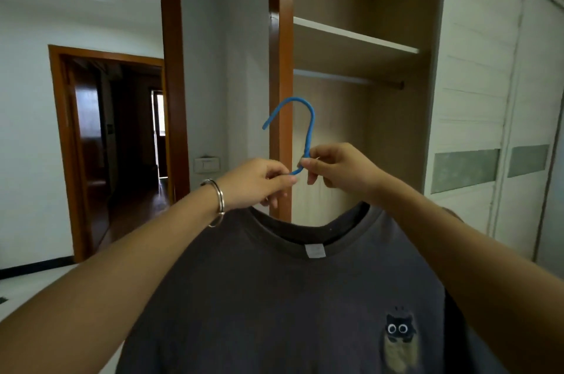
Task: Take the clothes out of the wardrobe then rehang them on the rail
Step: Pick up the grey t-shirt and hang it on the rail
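Blue hanger (310, 135), only the hook end can be seen, and it's being held up in front of the open wardrobe (393, 117) by both hands. The bottom of the hook is pinched by the left hand (259, 183), fingers (279, 178) curled in tight on it, and the stem just above that is pinched by the right hand (335, 166) between thumb and fingers (308, 164), so both are closed on the same bit of wire, nearly touching. A dark grey t-shirt (274, 297) is hung on it, collar facing the camera, white label (315, 251) showing inside the neck and a little cat print (399, 328) on the chest pocket area. The hanger's shoulders are hidden by the fabric. The hook is seen against the brown frame post (280, 68) at the wardrobe's left edge, well below the rail (345, 78) and not touching it. A shelf (351, 34) is fixed just above the rail. A silver bracelet (218, 201) is worn on the left wrist. White sliding doors (476, 99) are seen to the right, and a wood-trimmed doorway (113, 129) plus a wall switch (207, 164) to the left.
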The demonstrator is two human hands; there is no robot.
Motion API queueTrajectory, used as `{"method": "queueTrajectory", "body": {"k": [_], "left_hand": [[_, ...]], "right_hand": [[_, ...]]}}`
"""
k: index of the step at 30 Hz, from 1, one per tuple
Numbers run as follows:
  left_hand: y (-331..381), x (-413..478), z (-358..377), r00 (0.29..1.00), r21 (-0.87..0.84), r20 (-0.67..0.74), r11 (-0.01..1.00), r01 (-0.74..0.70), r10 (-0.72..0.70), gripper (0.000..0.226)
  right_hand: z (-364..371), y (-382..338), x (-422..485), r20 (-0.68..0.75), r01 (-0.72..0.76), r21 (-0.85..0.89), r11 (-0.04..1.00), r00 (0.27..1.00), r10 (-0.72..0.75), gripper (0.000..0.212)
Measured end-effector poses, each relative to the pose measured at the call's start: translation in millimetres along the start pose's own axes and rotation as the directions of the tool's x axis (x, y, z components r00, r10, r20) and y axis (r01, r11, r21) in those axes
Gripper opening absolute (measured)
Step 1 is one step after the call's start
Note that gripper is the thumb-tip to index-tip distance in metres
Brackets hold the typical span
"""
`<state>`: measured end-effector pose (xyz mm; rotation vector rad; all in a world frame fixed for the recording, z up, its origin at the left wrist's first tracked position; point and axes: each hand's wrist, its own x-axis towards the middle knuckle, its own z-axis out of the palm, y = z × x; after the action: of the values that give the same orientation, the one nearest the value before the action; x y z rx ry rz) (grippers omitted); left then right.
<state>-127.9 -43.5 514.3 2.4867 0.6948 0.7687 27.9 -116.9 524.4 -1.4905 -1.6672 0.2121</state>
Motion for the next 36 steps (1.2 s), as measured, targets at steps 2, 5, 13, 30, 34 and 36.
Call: {"method": "queueTrajectory", "body": {"k": [2, 5, 13, 30, 34, 36], "left_hand": [[-15, 21, -1, 0.997, 0.024, -0.039, 0.997, -0.068, 0.069, 0.017], [-31, 48, -3, 0.986, -0.005, -0.082, 0.989, -0.148, 0.147, 0.02], [-45, 119, 24, 0.959, -0.079, -0.036, 0.956, -0.283, 0.281, 0.025], [21, 307, 145, 0.83, -0.227, -0.074, 0.801, -0.554, 0.553, 0.026], [34, 347, 165, 0.796, -0.26, -0.121, 0.755, -0.602, 0.593, 0.029], [37, 365, 173, 0.778, -0.281, -0.126, 0.731, -0.622, 0.615, 0.029]], "right_hand": [[10, -1, 17, 0.005, -0.004, -0.002, 1.0, 1.0, 0.004, 0.018], [-6, 12, 23, -0.147, -0.082, -0.078, 0.994, 0.987, 0.07, 0.019], [-60, 95, -18, -0.299, -0.39, -0.196, 0.9, 0.898, 0.324, 0.013], [-194, 171, -33, -0.614, -0.665, -0.457, 0.59, 0.716, 0.331, 0.039], [-202, 181, -22, -0.633, -0.674, -0.603, 0.426, 0.73, 0.258, 0.039], [-203, 187, -14, -0.649, -0.676, -0.603, 0.423, 0.724, 0.232, 0.037]]}}
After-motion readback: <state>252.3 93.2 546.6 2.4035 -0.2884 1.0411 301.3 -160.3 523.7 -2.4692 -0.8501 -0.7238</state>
